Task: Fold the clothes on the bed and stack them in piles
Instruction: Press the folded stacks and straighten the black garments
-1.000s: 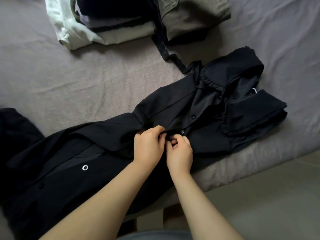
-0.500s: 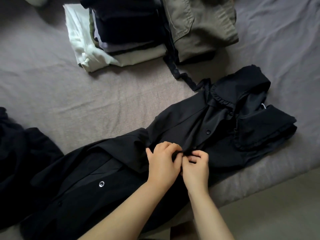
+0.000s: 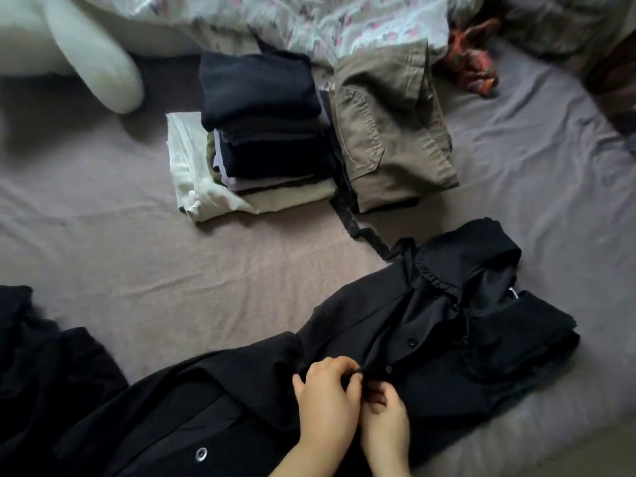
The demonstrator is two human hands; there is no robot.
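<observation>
A long black button-front dress [image 3: 430, 335] with a ruffled collar lies across the near edge of the grey-mauve bed sheet [image 3: 172, 287], collar to the right. My left hand [image 3: 325, 401] and my right hand [image 3: 387, 425] meet at its front placket, just below a small black button, each pinching the black fabric with curled fingers. Behind them stands a pile of folded clothes [image 3: 261, 132], dark pieces on top and white and beige below. A folded khaki garment [image 3: 389, 139] sits right beside that pile.
More black cloth [image 3: 41, 366] lies bunched at the left edge. A black lace strip [image 3: 358, 228] trails from the piles toward the dress collar. A white pillow [image 3: 89, 56], a floral cover [image 3: 344, 22] and an orange patterned cloth [image 3: 475, 63] lie at the back.
The view has tilted up, so the dress and hands sit lower in frame and the back of the bed shows. Both hands stay at the same spot on the placket.
</observation>
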